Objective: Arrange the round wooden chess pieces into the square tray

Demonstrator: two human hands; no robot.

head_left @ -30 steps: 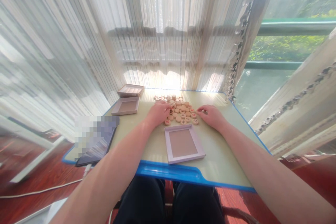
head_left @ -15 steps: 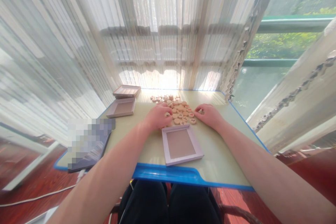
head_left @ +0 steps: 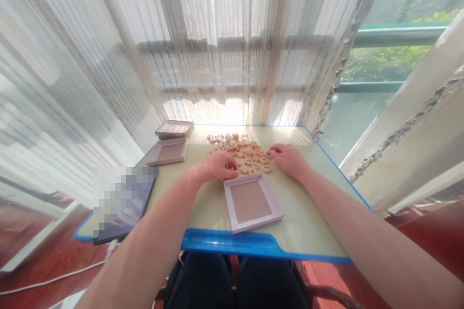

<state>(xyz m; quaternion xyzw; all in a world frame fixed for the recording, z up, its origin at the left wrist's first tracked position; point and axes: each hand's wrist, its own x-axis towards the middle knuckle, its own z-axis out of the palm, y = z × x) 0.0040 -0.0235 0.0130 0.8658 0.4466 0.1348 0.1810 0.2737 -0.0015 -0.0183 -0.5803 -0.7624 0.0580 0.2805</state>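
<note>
Discs (head_left: 248, 152) on tbl (head_left: 302, 217); L fingers (head_left: 232, 173) curled, R fingers (head_left: 278, 147) at one; can't tell grip.

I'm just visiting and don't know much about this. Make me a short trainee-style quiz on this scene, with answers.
1. Which hand is nearer the pale tray closest to the person?
2. True or false: some of the round pieces show plain, unmarked tops.
3. Fill in the blank: the edge of the table is coloured ____.

Key: 1. The left hand. 2. True. 3. Blue.
</note>
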